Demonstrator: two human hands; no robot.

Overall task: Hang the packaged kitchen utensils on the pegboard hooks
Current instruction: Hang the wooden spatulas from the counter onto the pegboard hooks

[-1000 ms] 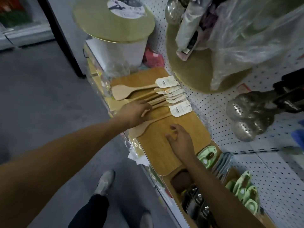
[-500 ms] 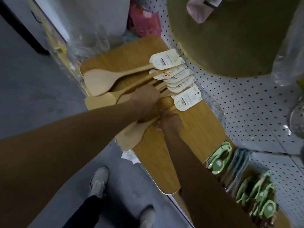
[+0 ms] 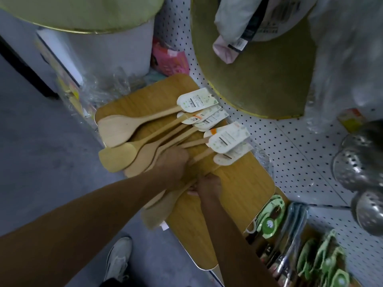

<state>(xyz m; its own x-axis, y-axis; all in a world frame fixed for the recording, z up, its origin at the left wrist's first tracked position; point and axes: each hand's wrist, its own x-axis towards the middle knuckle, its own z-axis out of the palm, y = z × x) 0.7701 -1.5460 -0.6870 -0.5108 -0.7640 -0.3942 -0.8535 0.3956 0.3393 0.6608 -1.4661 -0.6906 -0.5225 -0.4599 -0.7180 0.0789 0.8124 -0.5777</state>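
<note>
Several wooden spatulas point(image 3: 122, 129) with white card labels point(image 3: 196, 100) lie fanned on a wooden board point(image 3: 244, 183) on the shelf. My left hand point(image 3: 172, 162) is closed over the handles of a few spatulas in the middle of the fan. My right hand point(image 3: 205, 185) pinches the handle of the nearest spatula point(image 3: 159, 210), whose blade hangs past the board's front edge. The white pegboard point(image 3: 290, 146) rises just behind the labels. No hook is plainly visible near the hands.
A round golden board point(image 3: 259, 79) and plastic-wrapped goods hang on the pegboard above. Metal skimmers point(image 3: 356, 162) hang at the right. Green packaged tools point(image 3: 271, 220) fill a box to the right of the wooden board. A white bin point(image 3: 112, 48) stands at the back left, the aisle floor below.
The view has shifted closer. Both hands have closed on spatula handles, and the labelled ends of the nearer spatulas have spread and lifted slightly toward the pegboard.
</note>
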